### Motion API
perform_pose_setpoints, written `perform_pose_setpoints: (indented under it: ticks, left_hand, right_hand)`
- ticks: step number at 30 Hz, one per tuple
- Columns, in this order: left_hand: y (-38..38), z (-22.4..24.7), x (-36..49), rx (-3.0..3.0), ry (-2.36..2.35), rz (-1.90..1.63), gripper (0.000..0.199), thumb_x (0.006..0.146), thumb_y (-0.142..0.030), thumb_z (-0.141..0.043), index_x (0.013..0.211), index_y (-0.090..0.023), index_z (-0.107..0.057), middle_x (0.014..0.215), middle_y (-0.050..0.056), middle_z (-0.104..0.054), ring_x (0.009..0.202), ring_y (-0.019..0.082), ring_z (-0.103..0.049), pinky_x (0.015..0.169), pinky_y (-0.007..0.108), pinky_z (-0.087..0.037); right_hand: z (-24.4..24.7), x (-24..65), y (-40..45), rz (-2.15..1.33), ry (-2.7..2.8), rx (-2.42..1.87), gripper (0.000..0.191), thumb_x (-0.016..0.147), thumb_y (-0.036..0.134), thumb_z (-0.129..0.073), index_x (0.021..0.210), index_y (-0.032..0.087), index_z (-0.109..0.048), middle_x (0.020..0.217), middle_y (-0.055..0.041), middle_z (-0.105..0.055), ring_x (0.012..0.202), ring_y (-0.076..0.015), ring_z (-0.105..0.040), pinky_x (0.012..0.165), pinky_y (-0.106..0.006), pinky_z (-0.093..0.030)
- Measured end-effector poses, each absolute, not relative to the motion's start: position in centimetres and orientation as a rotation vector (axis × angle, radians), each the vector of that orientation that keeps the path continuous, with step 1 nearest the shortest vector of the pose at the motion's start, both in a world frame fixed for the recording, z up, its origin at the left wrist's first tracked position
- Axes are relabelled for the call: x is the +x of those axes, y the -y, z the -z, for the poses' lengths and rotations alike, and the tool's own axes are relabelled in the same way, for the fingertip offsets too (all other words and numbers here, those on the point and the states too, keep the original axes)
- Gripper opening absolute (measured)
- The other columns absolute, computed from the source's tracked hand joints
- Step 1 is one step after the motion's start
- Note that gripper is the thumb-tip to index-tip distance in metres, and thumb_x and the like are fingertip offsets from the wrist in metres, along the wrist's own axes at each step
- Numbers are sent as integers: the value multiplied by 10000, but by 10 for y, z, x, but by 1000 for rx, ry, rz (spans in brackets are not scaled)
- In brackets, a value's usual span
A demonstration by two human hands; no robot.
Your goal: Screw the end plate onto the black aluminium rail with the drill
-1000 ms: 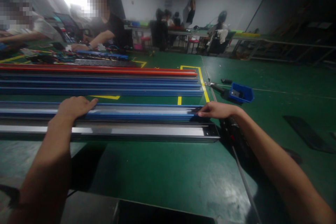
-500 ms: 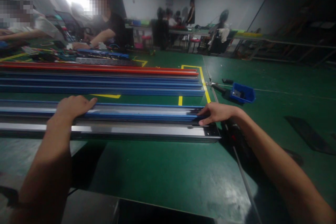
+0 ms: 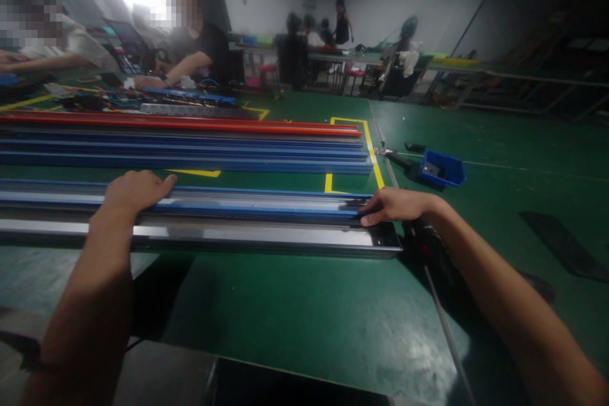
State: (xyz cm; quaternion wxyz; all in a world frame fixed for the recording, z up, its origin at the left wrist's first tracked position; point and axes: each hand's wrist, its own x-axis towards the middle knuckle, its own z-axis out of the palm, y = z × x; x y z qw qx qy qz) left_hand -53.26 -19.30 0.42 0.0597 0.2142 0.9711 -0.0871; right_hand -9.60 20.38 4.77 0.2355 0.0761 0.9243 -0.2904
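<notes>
A long blue-edged metal rail (image 3: pixel 266 208) lies lengthwise on the green table, and a silver and black rail (image 3: pixel 276 236) lies alongside on the near side. My left hand (image 3: pixel 136 192) is closed over the blue-edged rail toward the left, its fingers bent down out of sight and its thumb pointing right. At the right end my right hand (image 3: pixel 397 204) grips the same rail, thumb on the near side and fingers over the top. Its fingertips are partly hidden.
Farther back lie several blue rails (image 3: pixel 285 155) and red rails (image 3: pixel 285 129). Right of them are a blue bin (image 3: pixel 442 169) and a black-handled tool (image 3: pixel 397 158). A dark power tool (image 3: pixel 425 241) lies partly under my right forearm. Two co-workers sit back left, near wires.
The view has shifted very slightly. Both hands stay in place on the blue-edged rail, which has not visibly moved. A distant standing person has shifted left.
</notes>
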Motion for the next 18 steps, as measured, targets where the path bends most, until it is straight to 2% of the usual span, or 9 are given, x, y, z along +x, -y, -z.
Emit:
perform_pose_setpoints:
  ticks: [14, 18]
  left_hand:
    - [189, -2, -523, 769, -3090, 220, 866, 971, -654, -167, 1191, -120, -813, 1191, 278, -746, 1189, 455, -670, 980, 545, -520]
    - [185, -3, -518, 804, -3116, 203, 846, 982, -633, -182, 1203, -114, -812, 1163, 288, -754, 1174, 457, -675, 964, 541, -521]
  right_hand:
    - [-47, -95, -205, 799, -2549, 209, 575, 910, 660, -661, 1225, 214, -840, 1135, -66, -822, 1031, -317, -748, 914, -385, -547]
    - [-48, -94, -204, 780, -2550, 219, 583, 911, 665, -668, 1260, 225, -824, 1229, -65, -801, 1097, -315, -741, 975, -384, -539]
